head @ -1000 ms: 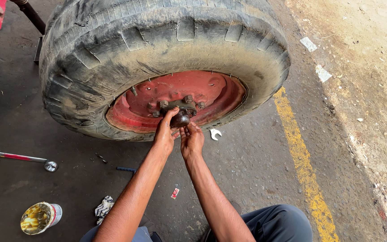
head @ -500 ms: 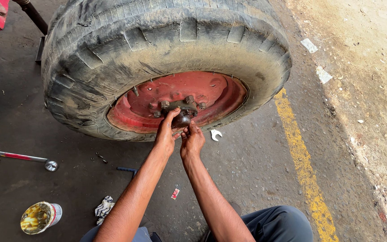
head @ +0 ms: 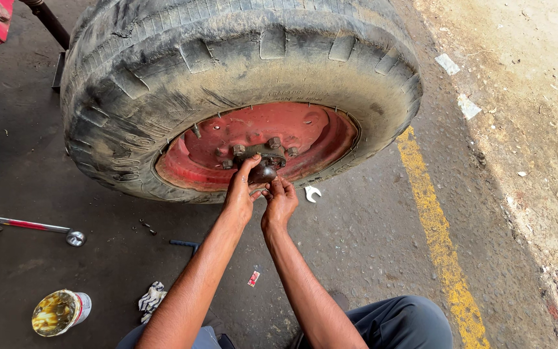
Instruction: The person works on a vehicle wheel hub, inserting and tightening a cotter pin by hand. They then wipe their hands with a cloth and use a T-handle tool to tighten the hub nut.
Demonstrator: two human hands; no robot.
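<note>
Both your hands are at the dark hub cap [head: 265, 172] in the middle of the red wheel [head: 305, 132]. Your left hand [head: 240, 194] pinches its side; your right hand [head: 280, 203] pinches underneath. Next, I think, it needs a firm, straight twist.

Hub cap [head: 265, 172] partly hidden behind hands; tyre [head: 227, 58] top cut off.

Wheel hub, both hands applied.
Left hand [head: 239, 194] and right hand [head: 279, 203] on dark hub cap [head: 263, 172] of red wheel [head: 253, 139]; wrench [head: 24, 224] on floor.
</note>
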